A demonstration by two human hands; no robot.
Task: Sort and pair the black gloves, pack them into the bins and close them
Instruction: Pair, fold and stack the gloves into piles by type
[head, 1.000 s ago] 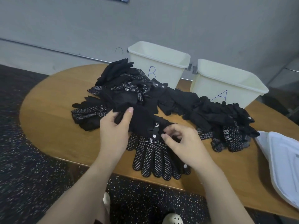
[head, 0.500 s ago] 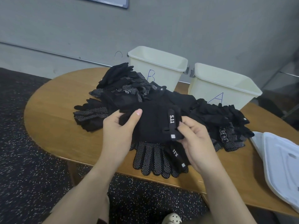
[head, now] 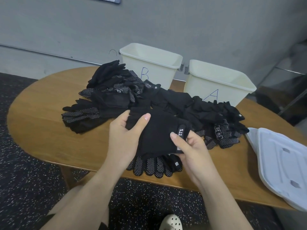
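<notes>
Over the near edge of the wooden table (head: 41, 130): plain black glove (head: 157, 131) held up between both hands, just above a dotted glove (head: 149, 166) lying fingers-toward-camera. Left hand (head: 123, 136) curled round the cuff end, thumb on top, fingers underneath. Right hand (head: 192, 146) pinching the wrist-strap side, thumb beside the tab, remaining fingers wrapped under the fabric. Strap tab (head: 181, 131) reads "5.11" in white. Rest of the glove pile (head: 116, 98) spread across the middle of the table, mixed plain and dotted types, not visibly paired. Dotted gloves at right (head: 221, 135) carrying a white boxed logo, characters not legible at this size; similar mark on a glove further back in the pile. Two cream bins at the back, marked by hand in blue: bin B (head: 149, 63) left, bin A (head: 216, 82) right. Both open, no gloves visible inside from this angle. Lids (head: 282, 163) stacked at the right table edge, off the bins. Judgement: early stage, sorting barely underway. Left to do: pairing, packing both bins, fitting lids. Which type goes to which bin: cannot tell.
</notes>
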